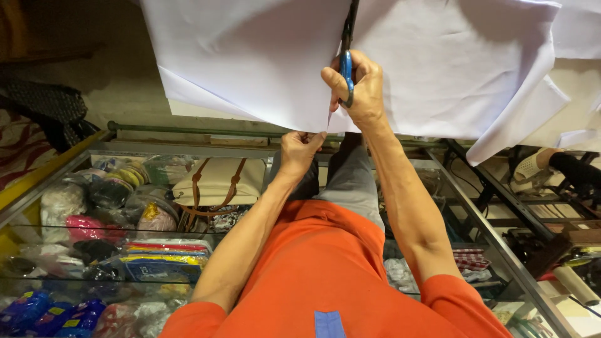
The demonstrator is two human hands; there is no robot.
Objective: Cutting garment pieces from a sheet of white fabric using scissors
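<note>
Scissors [346,69] gripped in the right hand [357,87] are mid-cut through white fabric [263,56] (overhanging the glass counter's [494,250] near edge), left hand [299,147] pinching its hem; next needs taut cloth.

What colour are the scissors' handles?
Blue, seen in the head view: scissors in the right hand.

Both hands [302,148] [354,87] outstretched, fingers closed

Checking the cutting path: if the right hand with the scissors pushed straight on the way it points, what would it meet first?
More of the white cloth: the right hand aims the scissors up along it. Nothing else shows in that line, though depth is unclear.
</note>
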